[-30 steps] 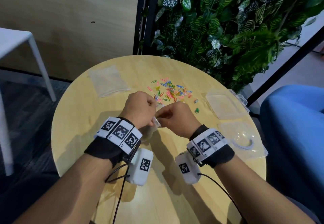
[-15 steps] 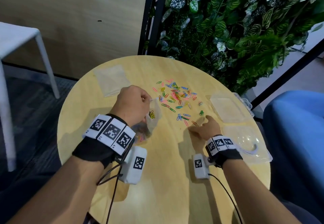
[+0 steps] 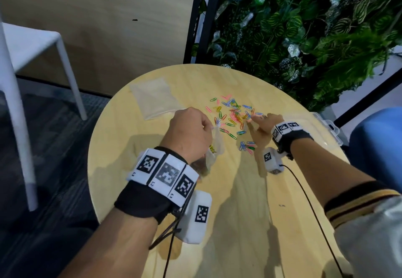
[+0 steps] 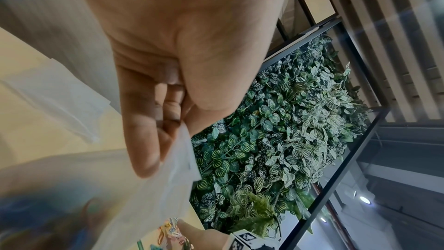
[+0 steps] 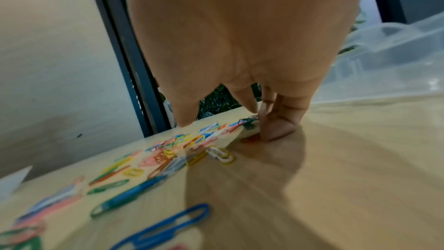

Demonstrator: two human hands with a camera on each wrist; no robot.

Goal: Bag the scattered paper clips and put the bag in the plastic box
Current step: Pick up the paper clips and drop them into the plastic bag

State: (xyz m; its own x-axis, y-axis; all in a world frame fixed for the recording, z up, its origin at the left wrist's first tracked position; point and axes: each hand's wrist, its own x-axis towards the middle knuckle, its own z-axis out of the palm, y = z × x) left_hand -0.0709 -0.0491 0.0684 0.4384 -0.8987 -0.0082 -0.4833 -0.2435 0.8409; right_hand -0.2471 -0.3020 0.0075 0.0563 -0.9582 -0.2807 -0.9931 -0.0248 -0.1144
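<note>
Colourful paper clips [image 3: 233,116] lie scattered mid-table, blurred in the right wrist view [image 5: 173,151]. My left hand [image 3: 204,125] pinches the top edge of a clear bag [image 3: 215,145] that hangs above the table with a few clips inside. The left wrist view shows the thumb and fingers [image 4: 144,140] pinching the bag's rim [image 4: 168,174]. My right hand [image 3: 256,120] reaches over the pile's right side. Its fingertips [image 5: 276,130] press down on the table among the clips, thumb spread apart. The clear plastic box [image 3: 326,125] stands open just right of that hand.
Spare clear bags [image 3: 155,97] lie flat at the table's back left. The round wooden table [image 3: 239,190] ends close behind the pile, with a plant wall [image 3: 304,27] beyond. A white chair [image 3: 32,44] stands to the left, a blue seat [image 3: 378,147] to the right.
My right hand left the bag's mouth, dropped to the near clips, then moved further back onto the pile's right side. The left hand keeps holding the bag.
</note>
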